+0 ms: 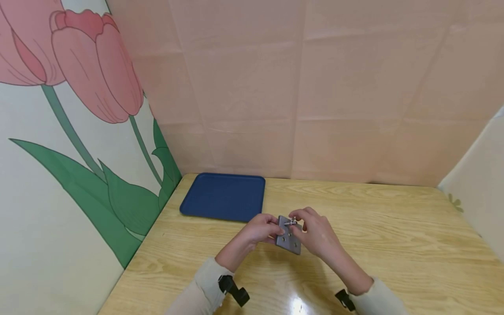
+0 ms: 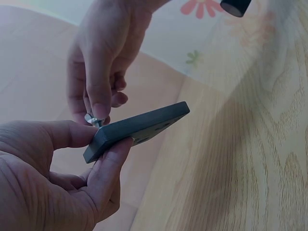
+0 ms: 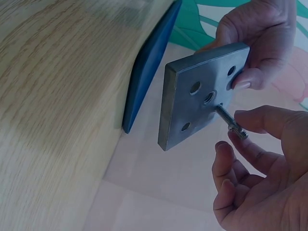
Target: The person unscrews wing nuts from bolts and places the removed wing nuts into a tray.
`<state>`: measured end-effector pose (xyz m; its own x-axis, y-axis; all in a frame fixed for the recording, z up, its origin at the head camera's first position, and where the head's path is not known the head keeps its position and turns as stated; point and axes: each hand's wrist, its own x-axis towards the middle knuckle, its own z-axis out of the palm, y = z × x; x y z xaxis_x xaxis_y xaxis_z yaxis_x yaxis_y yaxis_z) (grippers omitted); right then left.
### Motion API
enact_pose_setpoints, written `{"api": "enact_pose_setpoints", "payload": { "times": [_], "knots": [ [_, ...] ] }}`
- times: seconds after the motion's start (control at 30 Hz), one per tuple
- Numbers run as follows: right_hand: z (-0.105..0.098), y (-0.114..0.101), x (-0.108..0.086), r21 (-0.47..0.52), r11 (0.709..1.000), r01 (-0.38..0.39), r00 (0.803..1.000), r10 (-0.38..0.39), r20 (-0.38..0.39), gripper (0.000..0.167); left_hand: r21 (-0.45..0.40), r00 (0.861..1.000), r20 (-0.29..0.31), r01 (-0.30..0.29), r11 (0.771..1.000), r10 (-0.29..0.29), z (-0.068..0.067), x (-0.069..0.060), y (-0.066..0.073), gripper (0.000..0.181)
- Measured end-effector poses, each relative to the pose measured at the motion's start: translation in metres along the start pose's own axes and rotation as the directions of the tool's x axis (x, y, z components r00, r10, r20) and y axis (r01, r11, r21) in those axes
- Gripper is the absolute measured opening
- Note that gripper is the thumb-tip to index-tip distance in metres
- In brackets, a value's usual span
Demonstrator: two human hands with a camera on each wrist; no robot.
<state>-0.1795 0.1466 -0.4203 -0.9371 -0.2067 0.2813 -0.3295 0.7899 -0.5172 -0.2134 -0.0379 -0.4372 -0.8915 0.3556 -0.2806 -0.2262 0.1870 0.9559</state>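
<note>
A grey square metal plate (image 1: 288,236) with several round holes is held off the table by my left hand (image 1: 260,230), thumb on one face and fingers on the other. In the right wrist view the plate (image 3: 199,91) has a threaded screw (image 3: 226,115) standing out of its face near one edge, its tip at or in a hole. My right hand (image 3: 279,159) has thumb and fingertips at the screw's outer end, where a small metal piece (image 3: 237,130) sits. The left wrist view shows the plate (image 2: 139,126) edge-on between my left hand's (image 2: 62,178) thumb and fingers.
A blue tray (image 1: 224,197) lies at the table's back left, behind my left hand. The wooden table (image 1: 393,236) meets a pink cloth wall at the back and a tulip-printed wall at the left. Black straps with mounts are on both wrists.
</note>
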Motion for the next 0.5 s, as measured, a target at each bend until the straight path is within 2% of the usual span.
{"api": "enact_pose_setpoints", "payload": {
  "times": [0.5],
  "knots": [
    [-0.0005,-0.0041,-0.0016,-0.014,0.999,0.033,0.999,-0.033,0.004,0.018,0.011,1.0,0.003,-0.004,1.0,0.004,-0.0013,0.0022,-0.002,0.02]
  ]
}}
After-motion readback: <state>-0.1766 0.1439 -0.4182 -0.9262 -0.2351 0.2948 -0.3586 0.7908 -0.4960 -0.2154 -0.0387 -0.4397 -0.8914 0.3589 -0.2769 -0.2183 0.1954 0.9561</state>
